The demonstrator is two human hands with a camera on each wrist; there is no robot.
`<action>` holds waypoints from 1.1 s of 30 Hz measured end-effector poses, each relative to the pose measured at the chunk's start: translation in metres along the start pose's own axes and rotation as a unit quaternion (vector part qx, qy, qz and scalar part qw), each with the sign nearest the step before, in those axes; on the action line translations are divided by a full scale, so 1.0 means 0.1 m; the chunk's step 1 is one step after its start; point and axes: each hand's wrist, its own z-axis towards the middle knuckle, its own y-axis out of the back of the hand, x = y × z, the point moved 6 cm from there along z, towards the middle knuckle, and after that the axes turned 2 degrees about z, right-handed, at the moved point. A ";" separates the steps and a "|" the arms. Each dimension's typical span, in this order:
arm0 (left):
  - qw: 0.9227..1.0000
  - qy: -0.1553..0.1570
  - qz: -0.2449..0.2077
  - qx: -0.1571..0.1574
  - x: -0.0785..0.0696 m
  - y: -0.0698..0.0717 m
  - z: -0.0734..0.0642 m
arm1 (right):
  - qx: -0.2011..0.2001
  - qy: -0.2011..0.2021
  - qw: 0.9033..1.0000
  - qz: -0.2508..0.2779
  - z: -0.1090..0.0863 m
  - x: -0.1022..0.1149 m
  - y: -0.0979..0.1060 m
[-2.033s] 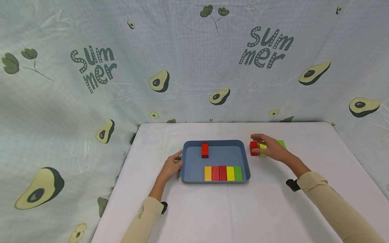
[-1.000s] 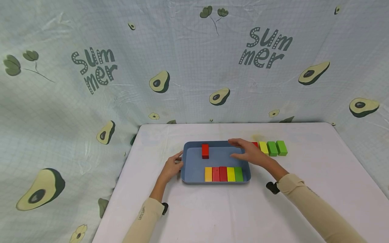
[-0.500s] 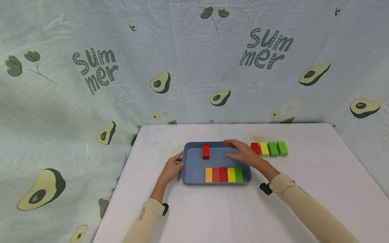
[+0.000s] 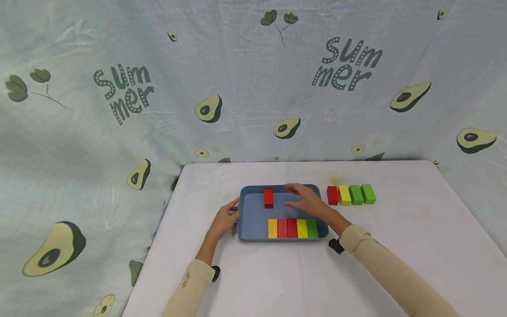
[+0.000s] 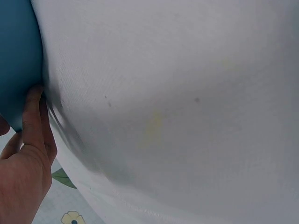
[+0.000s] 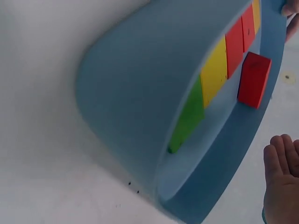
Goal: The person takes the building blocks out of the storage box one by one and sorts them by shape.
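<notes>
A blue-grey tray (image 4: 247,220) lies on the white table. At its left wall is my left hand (image 4: 224,219), its fairly straight fingers against the outside of the wall. Over the tray's back right part hovers my right hand (image 4: 306,201), thumb and fingers spread apart with nothing between them. To its left a lone red block (image 4: 268,198) lies near the back wall. Along the front wall several blocks sit side by side: an orange-yellow block (image 4: 272,228), two red blocks (image 4: 287,228), a yellow block (image 4: 302,228) and a green block (image 4: 312,228).
Right of the tray, a short row on the table holds a red block (image 4: 332,195), a yellow block (image 4: 344,195) and two green blocks (image 4: 362,194). Behind the table hangs a patterned cloth (image 4: 245,66).
My right hand has moved left from the row of blocks on the table to above the tray, uncovering that row. My left hand has stayed at the tray's left wall.
</notes>
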 end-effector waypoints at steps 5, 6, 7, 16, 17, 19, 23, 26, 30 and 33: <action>1.000 -0.001 0.001 0.001 0.01 0.01 0.02 | 0.000 -0.011 1.000 -0.008 0.05 0.00 -0.09; 1.000 -0.001 0.001 0.000 0.01 0.01 0.02 | 0.000 -0.012 1.000 -0.008 0.06 0.00 -0.10; 1.000 0.000 0.001 -0.002 0.01 0.01 0.03 | 0.000 -0.013 1.000 -0.008 0.07 0.00 -0.11; 1.000 -0.001 0.006 -0.006 -0.01 0.02 0.02 | 0.002 0.010 1.000 -0.004 0.19 0.06 -0.13; 1.000 -0.001 0.005 -0.007 -0.01 0.02 0.01 | 0.003 0.011 1.000 -0.004 0.20 0.06 -0.14; 1.000 -0.003 0.006 -0.007 -0.01 0.02 0.01 | 0.007 0.008 1.000 -0.001 0.21 0.07 -0.15; 1.000 -0.003 0.006 -0.009 -0.01 0.02 0.00 | 0.014 0.000 1.000 0.000 0.24 0.08 -0.19; 1.000 -0.001 0.003 -0.009 -0.02 0.02 -0.01 | 0.021 -0.006 1.000 -0.003 0.26 0.07 -0.23; 1.000 -0.014 -0.001 -0.003 -0.04 0.01 -0.04 | 0.027 -0.013 1.000 -0.010 0.27 0.03 -0.27; 1.000 -0.031 0.003 0.000 -0.06 0.02 -0.07 | 0.028 -0.014 0.999 -0.018 0.28 0.00 -0.30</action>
